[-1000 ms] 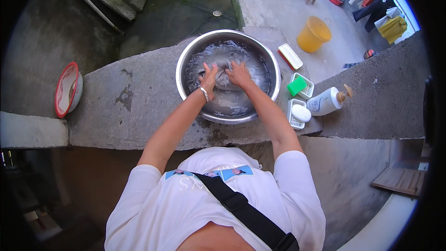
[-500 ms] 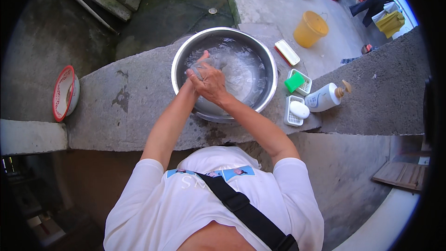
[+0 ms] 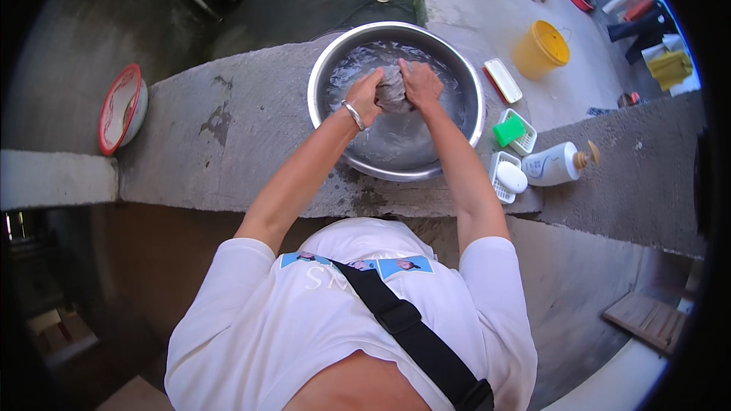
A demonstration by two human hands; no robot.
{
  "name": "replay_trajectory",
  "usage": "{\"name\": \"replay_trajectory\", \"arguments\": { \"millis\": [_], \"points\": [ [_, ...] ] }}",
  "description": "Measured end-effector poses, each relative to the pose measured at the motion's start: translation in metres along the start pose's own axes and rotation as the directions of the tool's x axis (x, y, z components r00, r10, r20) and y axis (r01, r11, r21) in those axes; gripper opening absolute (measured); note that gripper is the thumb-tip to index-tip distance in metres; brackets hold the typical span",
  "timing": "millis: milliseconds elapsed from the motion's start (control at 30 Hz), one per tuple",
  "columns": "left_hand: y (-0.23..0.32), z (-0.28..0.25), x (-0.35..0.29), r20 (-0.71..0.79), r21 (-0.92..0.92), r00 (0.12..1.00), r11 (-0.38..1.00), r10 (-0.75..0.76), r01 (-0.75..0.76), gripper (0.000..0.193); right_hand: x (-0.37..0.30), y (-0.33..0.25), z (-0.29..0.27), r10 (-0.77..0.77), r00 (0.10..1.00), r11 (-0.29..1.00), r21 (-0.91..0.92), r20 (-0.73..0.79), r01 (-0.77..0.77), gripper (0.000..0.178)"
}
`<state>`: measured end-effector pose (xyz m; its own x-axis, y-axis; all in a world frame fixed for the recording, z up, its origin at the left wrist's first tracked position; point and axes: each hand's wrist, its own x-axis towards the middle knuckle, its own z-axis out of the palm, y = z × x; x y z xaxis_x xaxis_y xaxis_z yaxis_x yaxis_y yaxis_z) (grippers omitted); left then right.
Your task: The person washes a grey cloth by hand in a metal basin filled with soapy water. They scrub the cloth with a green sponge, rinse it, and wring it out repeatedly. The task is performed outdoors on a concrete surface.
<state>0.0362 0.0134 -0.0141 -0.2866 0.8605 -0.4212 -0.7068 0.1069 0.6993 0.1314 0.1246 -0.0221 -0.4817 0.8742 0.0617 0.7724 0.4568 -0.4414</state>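
Note:
A bunched grey cloth (image 3: 391,91) is gripped between my two hands over the water in a round metal basin (image 3: 477,122). My left hand (image 3: 365,97), with a silver bracelet at its wrist, is closed on the cloth's left side. Its right side is in my right hand (image 3: 421,84), which has the fingers curled round it. Cloudy water (image 3: 400,144) lies in the basin below. Part of the cloth is hidden by my fingers.
Right of the basin on the concrete ledge (image 3: 259,137) are a brush (image 3: 503,81), a green block (image 3: 509,130) and white soap (image 3: 511,177) in white dishes, and a pump bottle (image 3: 552,165). A red-rimmed bowl (image 3: 141,110) is far left. Beyond stands a yellow bucket (image 3: 533,53).
My hands were clasped together over the basin's left side. Now they are apart, nearer its middle, with the cloth showing between them. The whole view has shifted slightly.

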Motion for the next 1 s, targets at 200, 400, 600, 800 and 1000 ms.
{"name": "replay_trajectory", "arguments": {
  "millis": [200,400,600,800,1000],
  "points": [
    [0.023,0.013,-0.03,-0.304,0.114,0.933,0.965,-0.194,0.238,0.076,-0.027,-0.002,-0.002,-0.069,0.988,0.982,-0.162,0.139,0.091,0.075],
    [-0.005,0.0,0.012,-0.121,-0.077,0.95,0.957,-0.289,0.281,0.066,-0.004,0.007,0.045,-0.111,0.958,0.934,0.357,0.263,0.011,0.038],
    [-0.016,-0.063,0.066,0.557,-0.319,0.826,0.896,-0.087,0.31,0.058,-0.062,-0.065,-0.028,-0.318,0.947,0.699,0.684,0.038,0.207,0.033],
    [-0.012,-0.038,0.036,0.274,-0.354,0.943,0.892,-0.188,0.281,0.044,-0.079,-0.088,-0.042,-0.313,0.932,0.739,0.569,-0.184,0.361,0.031],
    [-0.006,0.003,0.019,-0.02,-0.265,0.986,0.952,-0.165,0.154,0.029,-0.035,-0.061,-0.013,-0.256,0.816,0.798,0.364,-0.518,0.481,0.035]
  ]
}}
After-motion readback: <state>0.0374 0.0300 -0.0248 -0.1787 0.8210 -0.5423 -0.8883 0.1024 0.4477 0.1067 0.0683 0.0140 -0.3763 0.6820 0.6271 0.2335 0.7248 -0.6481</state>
